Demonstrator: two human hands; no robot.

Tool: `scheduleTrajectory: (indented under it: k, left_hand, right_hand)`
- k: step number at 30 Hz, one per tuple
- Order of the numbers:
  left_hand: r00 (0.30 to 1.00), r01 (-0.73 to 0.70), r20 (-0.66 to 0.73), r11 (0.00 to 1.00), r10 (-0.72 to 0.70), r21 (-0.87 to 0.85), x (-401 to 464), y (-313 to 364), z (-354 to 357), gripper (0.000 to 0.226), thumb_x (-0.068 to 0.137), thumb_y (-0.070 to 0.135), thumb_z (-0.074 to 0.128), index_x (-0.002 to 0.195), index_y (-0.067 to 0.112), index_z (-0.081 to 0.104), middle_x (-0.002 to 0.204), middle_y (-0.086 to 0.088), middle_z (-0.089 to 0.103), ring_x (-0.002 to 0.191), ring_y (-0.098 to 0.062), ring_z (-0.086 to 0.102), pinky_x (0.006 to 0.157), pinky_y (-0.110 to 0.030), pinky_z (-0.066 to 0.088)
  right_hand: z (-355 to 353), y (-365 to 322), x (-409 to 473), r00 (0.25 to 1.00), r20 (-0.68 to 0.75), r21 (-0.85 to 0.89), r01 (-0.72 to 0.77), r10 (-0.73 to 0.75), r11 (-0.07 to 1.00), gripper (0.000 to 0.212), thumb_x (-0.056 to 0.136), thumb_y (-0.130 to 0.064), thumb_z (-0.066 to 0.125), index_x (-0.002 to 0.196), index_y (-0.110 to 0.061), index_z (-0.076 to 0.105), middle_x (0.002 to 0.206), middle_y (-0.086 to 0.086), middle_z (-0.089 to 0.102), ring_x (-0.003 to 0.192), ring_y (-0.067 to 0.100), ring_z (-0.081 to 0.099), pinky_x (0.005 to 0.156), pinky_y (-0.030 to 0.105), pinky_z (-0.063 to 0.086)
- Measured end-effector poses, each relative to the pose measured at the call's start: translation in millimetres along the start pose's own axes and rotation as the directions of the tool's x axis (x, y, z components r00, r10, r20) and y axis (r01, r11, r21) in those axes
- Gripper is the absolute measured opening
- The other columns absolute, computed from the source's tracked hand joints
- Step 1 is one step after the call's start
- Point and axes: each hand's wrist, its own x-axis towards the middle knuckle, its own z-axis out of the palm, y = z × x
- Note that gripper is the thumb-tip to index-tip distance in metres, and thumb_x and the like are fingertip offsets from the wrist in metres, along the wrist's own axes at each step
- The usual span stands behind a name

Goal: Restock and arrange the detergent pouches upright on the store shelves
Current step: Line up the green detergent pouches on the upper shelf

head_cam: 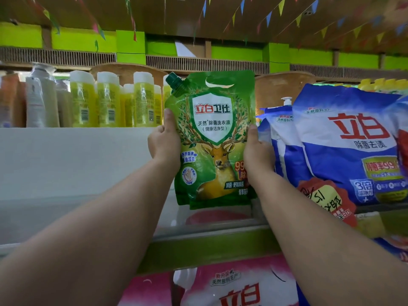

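A green detergent pouch (pixel 212 138) with a deer picture and a dark green spout cap at its top left is held upright just above the white shelf (pixel 66 195). My left hand (pixel 164 140) grips its left edge and my right hand (pixel 257 149) grips its right edge. A second green pouch edge shows just behind its bottom. The pouch's lower edge hovers a little above the shelf floor.
Blue and white detergent bags (pixel 344 142) stand close on the right, with a red price tag (pixel 326 199) on the shelf rail. Yellow bottles (pixel 110 100) line the higher shelf behind. Pink detergent bags (pixel 220 288) fill the shelf below. The white shelf stretches bare to the left.
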Motion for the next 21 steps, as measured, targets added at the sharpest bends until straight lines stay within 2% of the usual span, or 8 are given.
scheduleTrajectory:
  k: [2, 4, 6, 9, 12, 17, 21]
  left_hand:
    - [1.000, 0.009, -0.013, 1.000, -0.009, 0.029, -5, -2, -1, 0.055, 0.093, 0.063, 0.037, 0.067, 0.014, 0.040, 0.066, -0.004, 0.042, 0.065, -0.019, 0.043, 0.060, -0.033, 0.035]
    - [1.000, -0.005, -0.026, 0.999, 0.007, 0.042, -9, -3, -2, 0.053, 0.096, 0.059, 0.035, 0.067, 0.014, 0.041, 0.067, -0.002, 0.046, 0.066, -0.019, 0.046, 0.063, -0.034, 0.038]
    - [0.998, -0.050, -0.041, 0.997, 0.053, 0.066, -13, -2, -3, 0.050, 0.099, 0.051, 0.033, 0.066, 0.016, 0.046, 0.068, 0.000, 0.051, 0.066, -0.017, 0.049, 0.066, -0.033, 0.040]
    - [0.994, -0.097, -0.043, 0.995, 0.097, 0.008, -14, -1, -4, 0.043, 0.101, 0.043, 0.037, 0.067, 0.022, 0.054, 0.071, 0.003, 0.059, 0.071, -0.017, 0.057, 0.074, -0.038, 0.050]
    - [0.993, -0.105, -0.045, 0.994, 0.105, 0.000, -10, -2, -4, 0.043, 0.100, 0.043, 0.040, 0.067, 0.021, 0.058, 0.074, 0.000, 0.062, 0.078, -0.023, 0.061, 0.080, -0.045, 0.054]
    - [0.985, -0.151, -0.078, 0.987, 0.155, 0.058, -5, -5, -3, 0.045, 0.099, 0.044, 0.042, 0.069, 0.014, 0.056, 0.074, -0.009, 0.058, 0.072, -0.025, 0.054, 0.077, -0.047, 0.052]
    - [0.979, -0.175, -0.088, 0.980, 0.183, 0.095, -7, -5, -3, 0.044, 0.100, 0.042, 0.042, 0.071, 0.012, 0.057, 0.075, -0.009, 0.057, 0.072, -0.023, 0.052, 0.069, -0.038, 0.046]
  right_hand:
    - [-1, -1, 0, 1.000, -0.017, 0.039, -0.006, 0.007, 0.999, 0.054, 0.099, -0.053, 0.027, 0.063, -0.016, 0.045, 0.066, 0.001, 0.046, 0.061, 0.015, 0.042, 0.067, 0.031, 0.034]
    - [-1, -1, -1, 1.000, -0.022, 0.079, -0.016, 0.018, 0.997, 0.049, 0.100, -0.048, 0.029, 0.062, -0.019, 0.043, 0.065, 0.000, 0.045, 0.059, 0.014, 0.041, 0.069, 0.030, 0.034]
    - [0, 0, -2, 0.999, -0.029, 0.123, -0.013, 0.016, 0.992, 0.049, 0.100, -0.046, 0.032, 0.059, -0.020, 0.039, 0.059, 0.000, 0.040, 0.055, 0.015, 0.036, 0.066, 0.031, 0.031]
    - [-1, -1, -3, 0.999, -0.046, 0.156, -0.014, 0.021, 0.988, 0.050, 0.100, -0.043, 0.036, 0.057, -0.016, 0.036, 0.056, 0.000, 0.035, 0.052, 0.015, 0.032, 0.059, 0.030, 0.029]
    - [-2, -1, -3, 0.998, -0.054, 0.180, -0.023, 0.034, 0.983, 0.048, 0.099, -0.043, 0.039, 0.057, -0.020, 0.037, 0.056, -0.001, 0.037, 0.052, 0.014, 0.034, 0.062, 0.029, 0.030]
    - [-3, -2, -3, 0.996, -0.061, 0.216, -0.051, 0.065, 0.975, 0.049, 0.099, -0.040, 0.040, 0.058, -0.015, 0.040, 0.056, 0.001, 0.038, 0.051, 0.014, 0.034, 0.051, 0.029, 0.028]
    - [-4, -4, -1, 0.989, -0.049, 0.255, -0.121, 0.138, 0.959, 0.045, 0.099, -0.039, 0.041, 0.061, -0.016, 0.042, 0.060, 0.002, 0.042, 0.054, 0.014, 0.037, 0.058, 0.029, 0.032]
